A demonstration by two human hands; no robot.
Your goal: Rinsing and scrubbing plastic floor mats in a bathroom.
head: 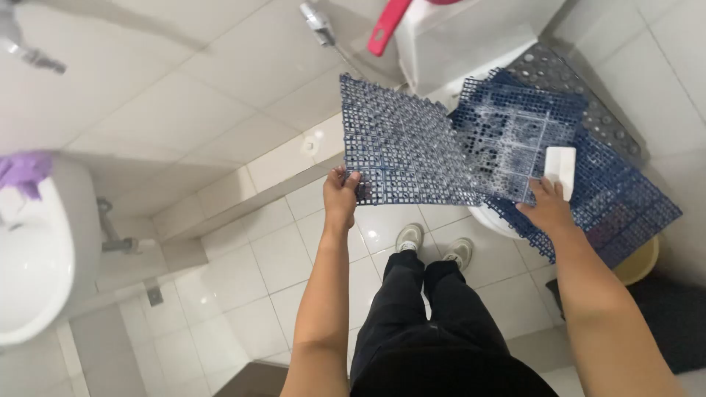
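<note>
My left hand (pixel 340 198) grips the near left corner of a dark blue plastic grid mat (pixel 401 143) and holds it up in the air, tilted. My right hand (pixel 548 206) presses a white rectangular block, a sponge or soap bar (pixel 560 169), against the soapy right part of that mat. Under it more blue grid mats (pixel 625 209) lie spread over the toilet (pixel 485 219). White foam covers the middle of the mat being held.
A white sink (pixel 37 265) with a purple cloth (pixel 26 170) stands at the left. The toilet tank (pixel 463 40) and a red handle (pixel 386 29) are at the top. A yellow basin (pixel 638 263) peeks out at the right. My shoes (pixel 434 246) stand on white floor tiles.
</note>
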